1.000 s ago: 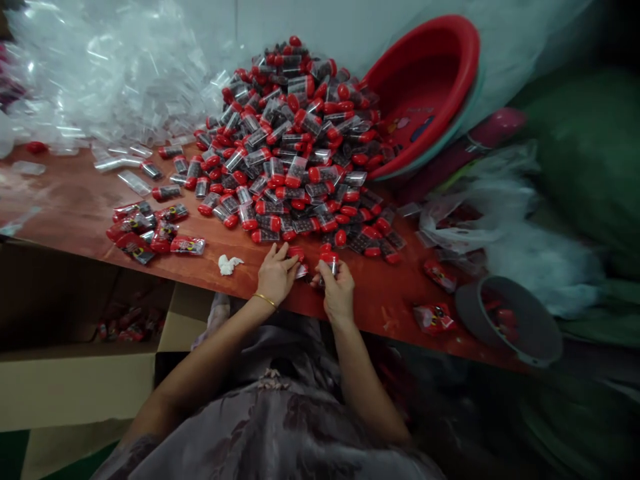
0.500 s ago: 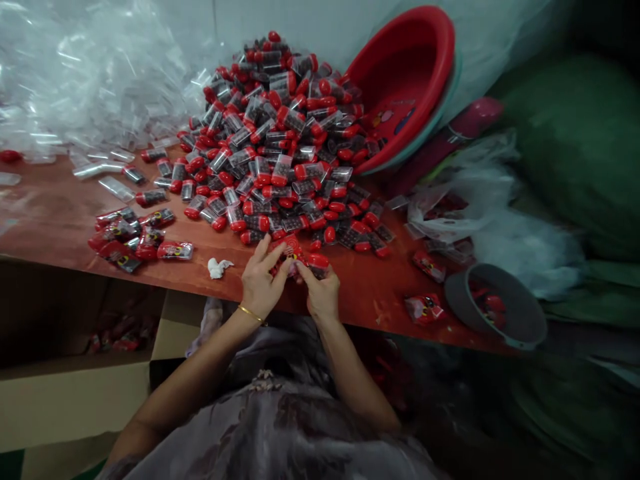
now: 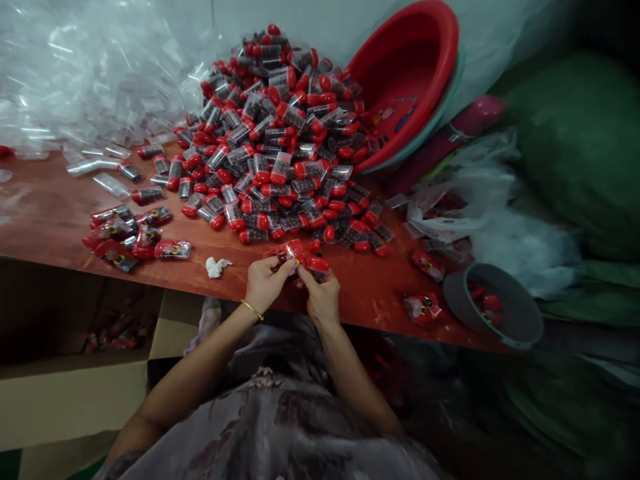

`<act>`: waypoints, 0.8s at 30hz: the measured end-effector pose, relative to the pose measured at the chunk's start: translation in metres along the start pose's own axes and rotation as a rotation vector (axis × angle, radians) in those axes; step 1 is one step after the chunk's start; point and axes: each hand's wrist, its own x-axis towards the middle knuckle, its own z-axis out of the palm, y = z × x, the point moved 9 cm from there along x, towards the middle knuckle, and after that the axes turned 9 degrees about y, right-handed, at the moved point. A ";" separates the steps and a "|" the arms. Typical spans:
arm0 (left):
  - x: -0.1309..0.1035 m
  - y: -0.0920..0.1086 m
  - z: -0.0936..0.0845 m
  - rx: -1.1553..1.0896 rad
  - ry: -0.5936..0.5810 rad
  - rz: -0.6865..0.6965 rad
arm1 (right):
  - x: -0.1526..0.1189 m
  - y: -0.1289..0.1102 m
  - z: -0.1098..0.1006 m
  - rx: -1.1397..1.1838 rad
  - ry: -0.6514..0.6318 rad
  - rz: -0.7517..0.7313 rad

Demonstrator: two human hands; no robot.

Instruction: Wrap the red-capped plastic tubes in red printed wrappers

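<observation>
My left hand point(image 3: 264, 283), with a gold bangle at the wrist, pinches a red printed sleeve point(image 3: 289, 250) between thumb and fingers. Close beside it, my right hand point(image 3: 323, 297) grips a small red-capped clear case point(image 3: 318, 264). The hands almost meet at the table's front edge, and the fingers hide where the two pieces come together. Just beyond them rises a big heap of red-capped clear cases point(image 3: 273, 167) with dark contents. A crumpled white tissue point(image 3: 216, 267) lies left of my left hand. Farther left is a cluster of red printed packets point(image 3: 173, 249).
A red basin point(image 3: 443, 73) leans behind the heap at right. Clear plastic sleeves point(image 3: 113, 186) are piled at the back left. A grey round container point(image 3: 460, 307) holding red pieces stands at the right edge. An open cardboard box point(image 3: 75, 393) sits below the table at left.
My left fingers, raised and spread before, have curled in and closed on the red printed sleeve, which now shows more. My right hand keeps its hold in nearly the same place.
</observation>
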 end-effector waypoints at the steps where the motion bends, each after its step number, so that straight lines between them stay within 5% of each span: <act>1: -0.001 -0.001 0.000 0.025 0.003 0.013 | 0.000 0.000 0.000 0.002 -0.002 -0.002; 17: -0.008 0.013 -0.004 0.166 0.122 0.142 | -0.003 0.000 -0.001 0.019 -0.035 0.024; 24: -0.010 0.002 0.010 -0.178 -0.003 -0.062 | -0.004 -0.003 0.005 -0.019 -0.196 0.041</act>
